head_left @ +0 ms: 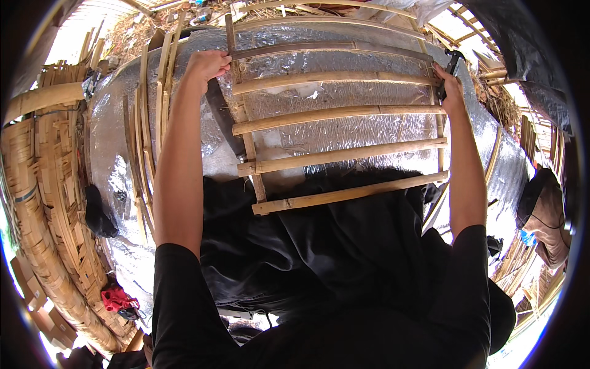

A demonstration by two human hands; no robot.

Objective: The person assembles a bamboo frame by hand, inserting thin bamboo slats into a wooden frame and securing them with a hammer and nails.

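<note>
Silver foil sheeting (pixel 344 132) covers the curved surface ahead, with woven bamboo mats (pixel 37 203) stacked at left. Against the foil rests a bamboo slat frame (pixel 335 157). Left hand (pixel 206 64) is closed around its upright rail near the top. Right hand (pixel 452 86) grips a dark-handled tool (pixel 448 64) at the frame's right edge.

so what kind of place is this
Probably an open-air bamboo craft workshop. The left hand and right hand hold a bamboo slat frame over silver foil sheeting; woven bamboo strips are piled to the left, and loose slats lie nearby.
</note>
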